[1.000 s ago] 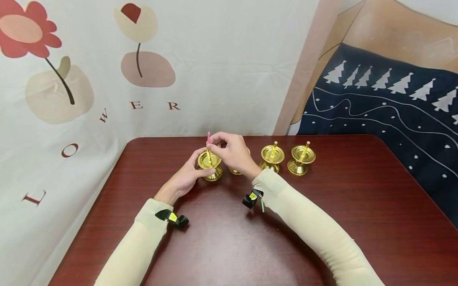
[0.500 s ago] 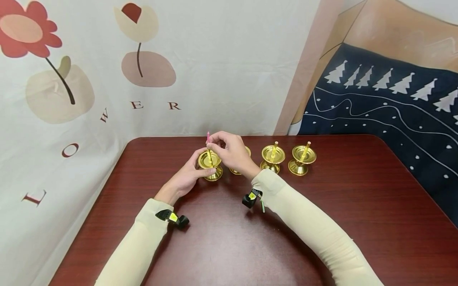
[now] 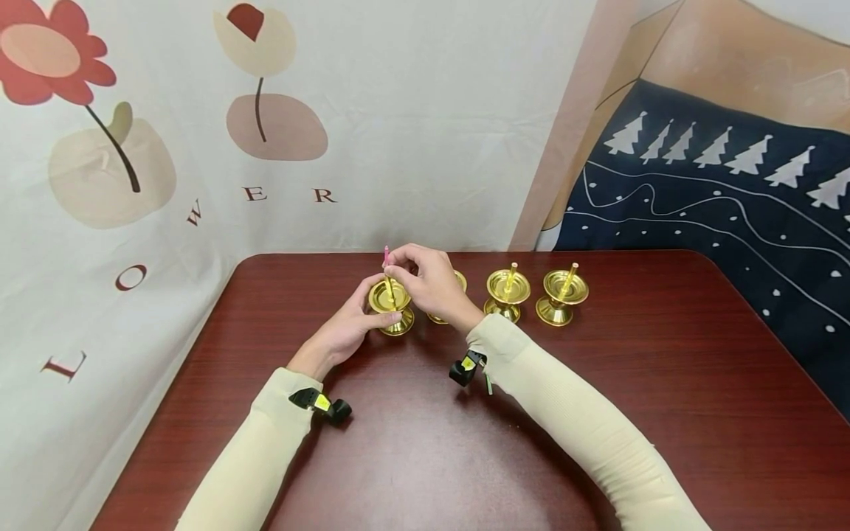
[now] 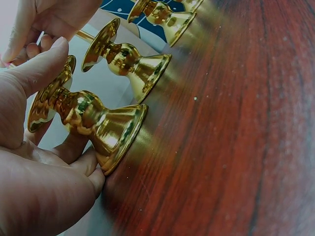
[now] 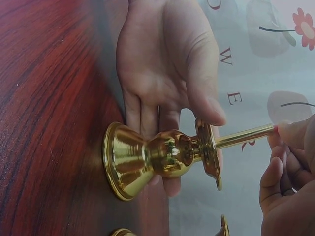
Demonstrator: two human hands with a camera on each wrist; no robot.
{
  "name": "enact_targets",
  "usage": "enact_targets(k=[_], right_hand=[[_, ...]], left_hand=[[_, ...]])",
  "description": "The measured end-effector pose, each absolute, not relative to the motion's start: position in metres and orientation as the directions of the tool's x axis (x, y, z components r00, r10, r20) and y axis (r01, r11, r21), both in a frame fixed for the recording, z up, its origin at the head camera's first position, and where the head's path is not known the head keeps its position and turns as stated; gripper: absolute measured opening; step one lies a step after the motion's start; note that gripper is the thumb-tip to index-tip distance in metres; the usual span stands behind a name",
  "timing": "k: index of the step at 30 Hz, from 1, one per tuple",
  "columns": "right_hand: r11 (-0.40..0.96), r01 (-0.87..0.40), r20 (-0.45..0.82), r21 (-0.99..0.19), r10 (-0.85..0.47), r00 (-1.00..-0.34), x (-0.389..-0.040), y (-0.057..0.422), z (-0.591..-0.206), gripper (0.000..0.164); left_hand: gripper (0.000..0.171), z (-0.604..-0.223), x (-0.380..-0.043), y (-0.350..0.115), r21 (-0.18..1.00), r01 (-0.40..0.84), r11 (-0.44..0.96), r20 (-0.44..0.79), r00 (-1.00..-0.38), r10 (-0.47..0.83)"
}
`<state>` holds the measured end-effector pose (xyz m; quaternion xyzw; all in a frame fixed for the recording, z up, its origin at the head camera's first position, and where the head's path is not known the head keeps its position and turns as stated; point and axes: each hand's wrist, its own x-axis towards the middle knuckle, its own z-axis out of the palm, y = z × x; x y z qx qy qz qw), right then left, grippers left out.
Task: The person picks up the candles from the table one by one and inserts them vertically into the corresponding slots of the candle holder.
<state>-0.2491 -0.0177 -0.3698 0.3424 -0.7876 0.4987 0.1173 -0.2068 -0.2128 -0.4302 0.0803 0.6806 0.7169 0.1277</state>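
Note:
My left hand (image 3: 345,328) holds the leftmost gold candle holder (image 3: 398,324), which stands upright on the table. In the right wrist view, its thumb rests at the dish rim and its fingers lie behind the stem of the candle holder (image 5: 170,153). Above the dish, my right hand (image 3: 434,284) pinches a thin pink stick (image 3: 387,251) between thumb and fingertips, at the top of the holder's upright tube (image 5: 243,136). Only the stick's upper end shows; the fingers hide where it meets the tube. Whether it is a candle I cannot tell.
A second gold holder (image 3: 438,319) stands partly hidden behind my right hand. Two more, a third holder (image 3: 502,310) and a fourth holder (image 3: 555,313), stand to the right in the same row. The dark red table (image 3: 425,442) meets a printed cloth (image 3: 425,147) behind.
Almost nothing differs. Both hands keep their places on the holder and the pink stick; the whole view has shifted very slightly.

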Motion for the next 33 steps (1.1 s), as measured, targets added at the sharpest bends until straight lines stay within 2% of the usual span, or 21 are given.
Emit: enact_targets(k=[19, 33], right_hand=[[0.273, -0.716, 0.575, -0.643, -0.445, -0.686, -0.2518, -0.0172, -0.3731, 0.004], [0.264, -0.714, 0.577, -0.649, -0.442, -0.687, -0.2514, -0.0178, -0.3764, 0.005]], left_hand=[[0.083, -0.4313, -0.2074, -0.2134, 0.997, -0.065, -0.049, -0.048, -0.954, 0.296], [0.080, -0.4313, -0.2076, -0.2137, 0.996, -0.068, -0.052, -0.050, -0.953, 0.299]])
